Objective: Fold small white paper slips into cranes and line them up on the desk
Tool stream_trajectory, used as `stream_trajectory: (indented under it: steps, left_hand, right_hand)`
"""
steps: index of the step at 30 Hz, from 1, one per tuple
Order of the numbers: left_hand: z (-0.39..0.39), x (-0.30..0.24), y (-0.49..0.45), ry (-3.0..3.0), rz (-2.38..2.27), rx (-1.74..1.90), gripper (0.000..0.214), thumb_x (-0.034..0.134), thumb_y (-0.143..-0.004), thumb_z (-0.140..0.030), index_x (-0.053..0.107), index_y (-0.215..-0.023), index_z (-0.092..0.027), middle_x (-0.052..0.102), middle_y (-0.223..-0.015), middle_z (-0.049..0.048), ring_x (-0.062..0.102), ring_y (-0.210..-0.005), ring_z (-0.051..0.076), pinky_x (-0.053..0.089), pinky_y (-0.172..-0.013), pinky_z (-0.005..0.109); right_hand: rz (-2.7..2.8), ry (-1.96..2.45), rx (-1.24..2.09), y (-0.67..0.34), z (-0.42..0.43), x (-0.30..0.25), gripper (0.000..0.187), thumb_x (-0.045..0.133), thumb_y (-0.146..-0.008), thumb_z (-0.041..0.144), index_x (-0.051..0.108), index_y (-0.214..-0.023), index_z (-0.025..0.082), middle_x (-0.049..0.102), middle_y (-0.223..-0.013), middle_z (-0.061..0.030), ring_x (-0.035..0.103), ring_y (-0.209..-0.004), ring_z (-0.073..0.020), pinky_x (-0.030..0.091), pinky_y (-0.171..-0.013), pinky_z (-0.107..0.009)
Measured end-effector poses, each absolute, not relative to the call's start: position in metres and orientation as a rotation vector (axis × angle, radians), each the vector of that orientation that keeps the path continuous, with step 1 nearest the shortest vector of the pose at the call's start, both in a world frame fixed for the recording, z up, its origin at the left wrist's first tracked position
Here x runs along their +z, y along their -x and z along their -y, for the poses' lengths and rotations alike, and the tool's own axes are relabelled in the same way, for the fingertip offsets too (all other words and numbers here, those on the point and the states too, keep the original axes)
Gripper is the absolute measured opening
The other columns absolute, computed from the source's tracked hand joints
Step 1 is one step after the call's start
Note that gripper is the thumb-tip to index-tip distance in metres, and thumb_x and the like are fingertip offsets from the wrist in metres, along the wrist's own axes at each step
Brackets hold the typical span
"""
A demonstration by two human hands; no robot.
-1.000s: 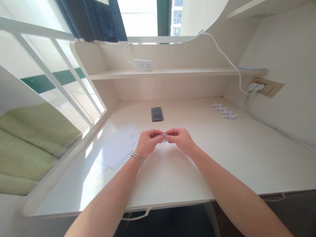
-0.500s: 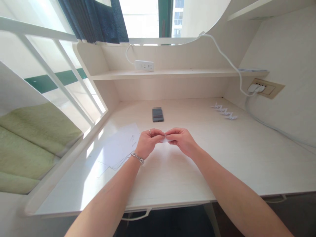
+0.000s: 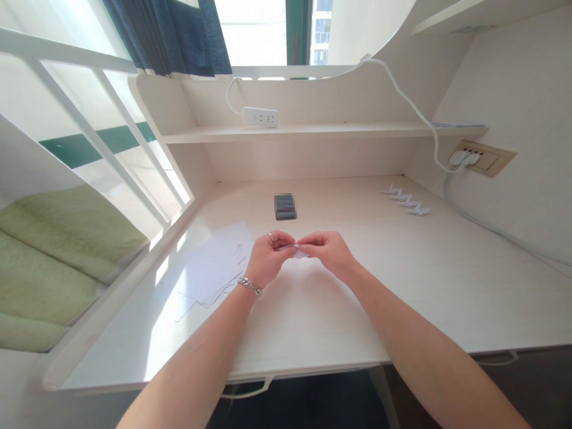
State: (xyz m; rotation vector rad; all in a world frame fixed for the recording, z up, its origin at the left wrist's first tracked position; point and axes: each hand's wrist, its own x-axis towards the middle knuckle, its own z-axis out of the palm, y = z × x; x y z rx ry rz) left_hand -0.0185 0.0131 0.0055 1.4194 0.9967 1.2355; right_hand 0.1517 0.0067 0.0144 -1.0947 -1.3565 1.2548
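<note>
Between my two hands is a small folded piece of white paper (image 3: 300, 254), held just above the desk. My left hand (image 3: 270, 256), with a ring and a chain bracelet, pinches its left side between thumb and fingers. From the right, my right hand (image 3: 328, 247) pinches the paper near its top middle, the fingertips of both hands almost meeting. The fingers hide much of the paper, so its exact shape is unclear. Left of my left hand lie several loose white sheets (image 3: 214, 262) on the desk.
Several white paper cranes (image 3: 409, 202) stand in a row at the back right of the white desk (image 3: 447, 268). A dark, blurred-out flat object (image 3: 285, 207) lies beyond my hands. A power strip (image 3: 260, 117) rests on the shelf; cables run to the wall socket (image 3: 485, 158).
My fingers have shifted slightly on the folded paper, and a little more of it shows below the fingertips. The camera view has moved a touch; the other things stay put.
</note>
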Motion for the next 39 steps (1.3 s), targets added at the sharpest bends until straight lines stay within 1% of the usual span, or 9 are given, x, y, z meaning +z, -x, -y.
stream_trajectory:
  steps: [5, 8, 11, 14, 20, 26, 33, 37, 39]
  left_hand:
    - [-0.0127, 0.0084, 0.0176, -1.383, -0.966, 1.238, 0.015, 0.073, -0.068, -0.017, 0.065, -0.080, -0.014, 0.071, -0.076, 0.0041, 0.067, -0.073, 0.016, 0.054, -0.071, 0.031]
    - [-0.0121, 0.0088, 0.0179, -1.372, -0.974, 1.240, 0.018, 0.074, -0.066, -0.016, 0.066, -0.082, -0.014, 0.072, -0.080, 0.0046, 0.068, -0.077, 0.017, 0.055, -0.074, 0.032]
    - [-0.0117, 0.0080, 0.0183, -1.385, -1.000, 1.230, 0.025, 0.078, -0.065, -0.020, 0.066, -0.085, -0.014, 0.072, -0.084, 0.0059, 0.069, -0.079, 0.018, 0.055, -0.076, 0.034]
    - [-0.0124, 0.0069, 0.0182, -1.364, -1.004, 1.240, 0.027, 0.080, -0.064, -0.025, 0.066, -0.085, -0.014, 0.072, -0.082, 0.0063, 0.069, -0.077, 0.019, 0.056, -0.075, 0.035]
    - [-0.0147, 0.0054, 0.0188, -1.459, -1.051, 1.275, 0.021, 0.080, -0.065, -0.022, 0.064, -0.077, -0.014, 0.071, -0.075, 0.0046, 0.067, -0.072, 0.017, 0.054, -0.070, 0.031]
    - [-0.0143, 0.0044, 0.0198, -1.502, -1.078, 1.272, 0.019, 0.078, -0.067, -0.021, 0.063, -0.077, -0.015, 0.072, -0.076, 0.0050, 0.069, -0.074, 0.018, 0.055, -0.072, 0.032]
    - [-0.0125, 0.0048, 0.0197, -1.481, -1.070, 1.242, 0.023, 0.080, -0.064, -0.022, 0.065, -0.080, -0.016, 0.072, -0.080, 0.0055, 0.070, -0.077, 0.019, 0.056, -0.075, 0.034]
    - [-0.0134, 0.0046, 0.0191, -1.439, -1.047, 1.267, 0.023, 0.078, -0.067, -0.027, 0.066, -0.082, -0.015, 0.072, -0.079, 0.0057, 0.069, -0.076, 0.019, 0.056, -0.072, 0.034]
    - [-0.0137, 0.0050, 0.0186, -1.431, -1.055, 1.269, 0.021, 0.078, -0.068, -0.027, 0.066, -0.081, -0.015, 0.072, -0.077, 0.0054, 0.069, -0.074, 0.019, 0.056, -0.071, 0.033]
  right_hand:
    - [1.385, 1.107, 1.173, -0.1533, -0.0075, 0.0132, 0.016, 0.072, -0.066, 0.025, 0.075, -0.079, 0.016, 0.073, -0.076, -0.0060, 0.065, -0.071, -0.0183, 0.050, -0.069, -0.032]
    - [1.414, 1.108, 1.110, -0.1536, -0.0078, 0.0124, 0.014, 0.071, -0.067, 0.024, 0.075, -0.078, 0.017, 0.074, -0.078, -0.0056, 0.066, -0.074, -0.0192, 0.051, -0.071, -0.032]
    - [1.441, 1.079, 1.060, -0.1526, -0.0078, 0.0106, 0.013, 0.070, -0.069, 0.024, 0.075, -0.079, 0.018, 0.074, -0.081, -0.0054, 0.068, -0.078, -0.0202, 0.052, -0.074, -0.033]
    - [1.448, 1.053, 1.041, -0.1510, -0.0075, 0.0084, 0.014, 0.070, -0.070, 0.025, 0.075, -0.080, 0.019, 0.075, -0.083, -0.0058, 0.069, -0.080, -0.0211, 0.053, -0.076, -0.034]
    - [1.481, 1.109, 1.011, -0.1492, -0.0051, 0.0100, 0.015, 0.070, -0.071, 0.026, 0.074, -0.082, 0.019, 0.075, -0.085, -0.0060, 0.069, -0.081, -0.0211, 0.053, -0.075, -0.034]
    - [1.579, 1.182, 0.961, -0.1517, -0.0044, 0.0116, 0.014, 0.067, -0.075, 0.031, 0.073, -0.079, 0.019, 0.073, -0.081, -0.0051, 0.067, -0.078, -0.0200, 0.051, -0.072, -0.033]
    - [1.631, 1.185, 0.888, -0.1516, -0.0035, 0.0138, 0.012, 0.063, -0.077, 0.025, 0.073, -0.076, 0.020, 0.073, -0.081, -0.0039, 0.067, -0.078, -0.0194, 0.050, -0.073, -0.031]
    - [1.645, 1.178, 0.832, -0.1509, -0.0023, 0.0148, 0.012, 0.062, -0.077, 0.024, 0.074, -0.076, 0.020, 0.074, -0.081, -0.0033, 0.066, -0.077, -0.0186, 0.049, -0.072, -0.030]
    - [1.655, 1.181, 0.819, -0.1509, -0.0018, 0.0149, 0.012, 0.062, -0.077, 0.023, 0.074, -0.077, 0.021, 0.075, -0.081, -0.0031, 0.067, -0.077, -0.0186, 0.049, -0.072, -0.030]
